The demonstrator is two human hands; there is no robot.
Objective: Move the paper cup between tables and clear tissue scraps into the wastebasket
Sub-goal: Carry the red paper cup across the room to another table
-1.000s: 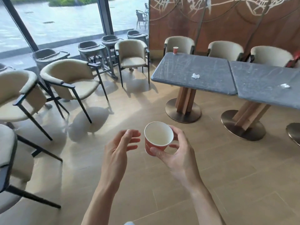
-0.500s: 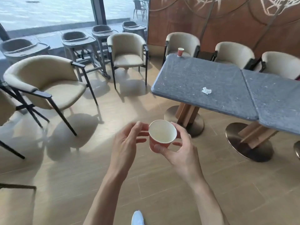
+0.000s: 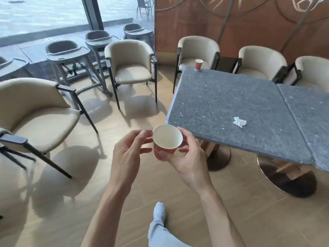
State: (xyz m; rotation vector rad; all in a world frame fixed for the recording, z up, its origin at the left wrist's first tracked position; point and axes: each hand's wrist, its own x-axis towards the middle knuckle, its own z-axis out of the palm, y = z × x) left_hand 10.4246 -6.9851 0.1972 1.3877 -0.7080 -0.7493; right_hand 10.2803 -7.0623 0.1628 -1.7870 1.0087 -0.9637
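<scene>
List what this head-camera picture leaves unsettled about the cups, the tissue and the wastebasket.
Head view only:
- Wastebasket: none in the frame.
- Held paper cup: print hidden by the right hand.
- Far cup: too small to see inside.
- Left hand: whether its fingertips touch the held cup is unclear.
- Second table: cut off by the right edge.
- Tissue scrap: one shows; more may lie out of frame.

No text, label, brand or number can be read anywhere. The red paper cup (image 3: 164,146) in the right hand (image 3: 188,157) carries pale lettering on its side, but it is too blurred and partly covered by fingers to make out. The second red cup (image 3: 198,64) at the far edge of the grey surface (image 3: 222,107) is too small to tell any print
</scene>
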